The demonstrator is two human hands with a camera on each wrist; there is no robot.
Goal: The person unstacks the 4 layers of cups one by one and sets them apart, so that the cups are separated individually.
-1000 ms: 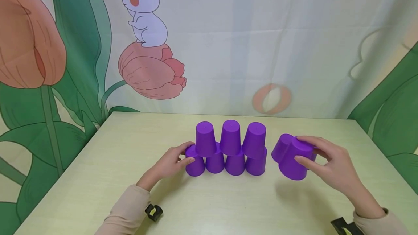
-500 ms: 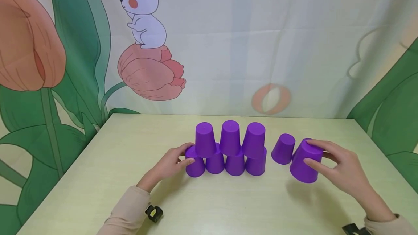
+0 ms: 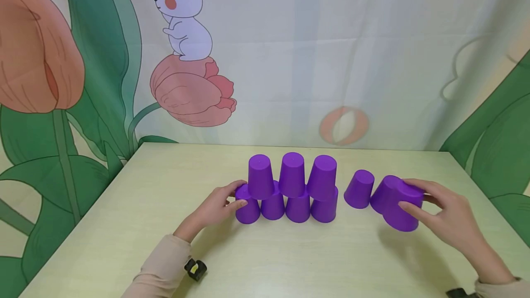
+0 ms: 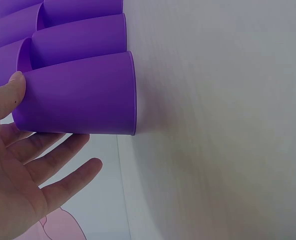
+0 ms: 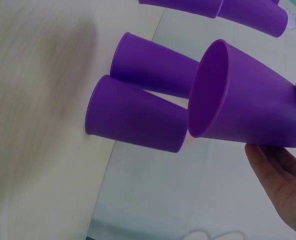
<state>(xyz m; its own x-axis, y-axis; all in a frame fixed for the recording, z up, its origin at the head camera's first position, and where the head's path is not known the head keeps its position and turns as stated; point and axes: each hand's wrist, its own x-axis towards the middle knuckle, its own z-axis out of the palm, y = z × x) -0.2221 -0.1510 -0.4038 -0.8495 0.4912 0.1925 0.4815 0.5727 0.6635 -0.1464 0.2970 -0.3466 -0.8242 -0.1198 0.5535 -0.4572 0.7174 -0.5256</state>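
Several purple cups stand upside down in two rows, with a bottom row and three cups above it, among them the middle upper cup. My left hand holds the leftmost bottom cup near its top, thumb on the near side and fingers on the other. Off to the right, my right hand grips another upside-down cup between thumb and fingers, raised above the table. Behind it are two single cups on the table, a left one and a right one, partly covered by the held cup.
The pale wooden table ends at the back against a printed cloth with a rabbit and tulips. Each sleeve wears a black wrist mount, the left mount showing fully.
My right hand has moved to the right with its cup, uncovering the left single cup and passing in front of the right one. My left hand and the stacked cups stay in place.
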